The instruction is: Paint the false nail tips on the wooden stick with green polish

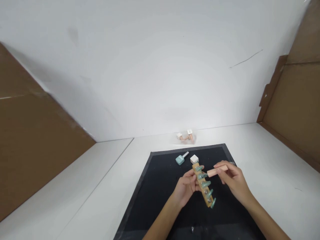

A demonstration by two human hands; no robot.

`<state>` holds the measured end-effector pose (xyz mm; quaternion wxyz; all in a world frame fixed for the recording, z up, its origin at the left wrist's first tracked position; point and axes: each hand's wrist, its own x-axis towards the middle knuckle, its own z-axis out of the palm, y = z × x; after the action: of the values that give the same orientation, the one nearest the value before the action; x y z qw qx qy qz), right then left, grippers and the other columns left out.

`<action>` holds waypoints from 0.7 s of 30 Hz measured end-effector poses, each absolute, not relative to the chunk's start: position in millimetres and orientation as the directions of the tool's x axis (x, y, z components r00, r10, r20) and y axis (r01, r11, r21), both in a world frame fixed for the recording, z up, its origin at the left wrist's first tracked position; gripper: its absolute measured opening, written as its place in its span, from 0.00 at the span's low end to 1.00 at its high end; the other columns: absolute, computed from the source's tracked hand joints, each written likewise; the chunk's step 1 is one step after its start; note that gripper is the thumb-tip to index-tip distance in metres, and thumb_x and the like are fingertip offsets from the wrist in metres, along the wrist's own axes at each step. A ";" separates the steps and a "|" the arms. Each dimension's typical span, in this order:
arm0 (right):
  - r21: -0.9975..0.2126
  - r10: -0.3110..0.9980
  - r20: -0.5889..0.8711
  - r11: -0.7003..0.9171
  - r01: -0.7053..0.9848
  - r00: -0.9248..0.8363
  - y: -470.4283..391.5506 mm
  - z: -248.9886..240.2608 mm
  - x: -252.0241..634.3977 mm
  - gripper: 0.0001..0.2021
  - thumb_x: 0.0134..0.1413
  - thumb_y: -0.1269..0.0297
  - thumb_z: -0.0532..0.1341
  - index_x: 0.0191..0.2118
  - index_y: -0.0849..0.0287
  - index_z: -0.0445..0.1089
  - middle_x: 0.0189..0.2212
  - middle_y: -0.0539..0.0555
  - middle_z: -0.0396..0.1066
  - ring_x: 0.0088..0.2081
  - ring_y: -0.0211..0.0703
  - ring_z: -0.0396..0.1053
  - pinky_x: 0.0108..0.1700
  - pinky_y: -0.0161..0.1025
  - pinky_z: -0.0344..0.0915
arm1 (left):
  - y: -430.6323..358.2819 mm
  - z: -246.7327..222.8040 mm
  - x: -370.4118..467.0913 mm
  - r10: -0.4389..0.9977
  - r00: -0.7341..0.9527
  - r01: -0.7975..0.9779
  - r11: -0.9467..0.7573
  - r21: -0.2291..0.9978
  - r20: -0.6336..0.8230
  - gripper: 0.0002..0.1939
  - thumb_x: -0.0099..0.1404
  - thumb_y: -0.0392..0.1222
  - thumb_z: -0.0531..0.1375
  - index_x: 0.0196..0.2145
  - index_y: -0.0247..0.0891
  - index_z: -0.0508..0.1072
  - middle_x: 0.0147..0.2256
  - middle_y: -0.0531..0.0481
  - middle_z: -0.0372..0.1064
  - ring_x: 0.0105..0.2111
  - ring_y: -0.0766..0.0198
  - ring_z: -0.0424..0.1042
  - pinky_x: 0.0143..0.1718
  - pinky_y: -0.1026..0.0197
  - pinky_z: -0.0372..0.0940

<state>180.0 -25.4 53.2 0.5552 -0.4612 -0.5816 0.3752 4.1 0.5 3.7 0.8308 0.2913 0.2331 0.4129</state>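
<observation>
My left hand [185,188] grips a narrow wooden strip [203,186] that slants down to the right. Several green nail tips [206,184] stick out from it on small mounts. Between the fingers of my right hand [232,178] is a pink brush handle [217,170], its end at the second nail tip from the top. A white square bottle [194,159] stands just beyond the strip's upper end. Left of it, a teal bottle [180,160] with a silver cap lies on the black mat [160,180].
Behind the mat, a clear tray [183,142] holds white-and-pink bottles against the wall. Brown cardboard panels rise at the left [37,133] and right [295,100]. The black mat rests on a white table [100,186].
</observation>
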 end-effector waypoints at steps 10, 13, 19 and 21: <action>-0.959 0.951 0.281 0.271 0.088 0.132 -24.6 53.7 180.5 0.14 0.46 0.51 0.60 0.26 0.59 0.69 0.16 0.48 0.62 0.15 0.34 0.55 0.16 0.33 0.56 | 1.2 -3.2 -2.4 0.808 0.581 -0.526 0.465 0.712 -0.098 0.18 0.53 0.38 0.60 0.43 0.34 0.71 0.34 0.42 0.73 0.32 0.55 0.73 0.33 0.58 0.61; -0.960 0.947 0.280 0.275 0.056 0.155 -24.3 49.9 181.0 0.14 0.47 0.52 0.60 0.27 0.59 0.69 0.16 0.47 0.61 0.15 0.34 0.55 0.16 0.33 0.56 | 0.9 -3.0 -2.8 0.810 0.578 -0.524 0.462 0.716 -0.099 0.19 0.52 0.38 0.60 0.44 0.34 0.71 0.35 0.42 0.73 0.32 0.55 0.73 0.33 0.58 0.61; -0.950 0.947 0.310 0.312 -0.007 0.088 -24.1 45.5 182.2 0.13 0.48 0.53 0.60 0.28 0.59 0.70 0.18 0.47 0.62 0.14 0.33 0.55 0.16 0.32 0.55 | -0.6 3.4 2.5 0.816 0.565 -0.536 0.472 0.700 -0.118 0.17 0.50 0.37 0.62 0.40 0.34 0.73 0.31 0.45 0.74 0.28 0.59 0.73 0.30 0.60 0.63; -0.953 0.952 0.301 0.302 -0.010 0.055 -24.3 46.1 181.9 0.13 0.48 0.52 0.60 0.28 0.59 0.71 0.18 0.47 0.62 0.14 0.32 0.55 0.16 0.32 0.55 | -1.3 6.3 4.8 0.818 0.558 -0.528 0.477 0.702 -0.136 0.17 0.49 0.37 0.63 0.39 0.35 0.74 0.30 0.47 0.74 0.27 0.60 0.73 0.30 0.61 0.63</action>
<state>181.9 -24.3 46.1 0.5881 -0.4263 -0.5526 0.4088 4.8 -1.3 6.3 0.8268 0.3091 0.2346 0.4072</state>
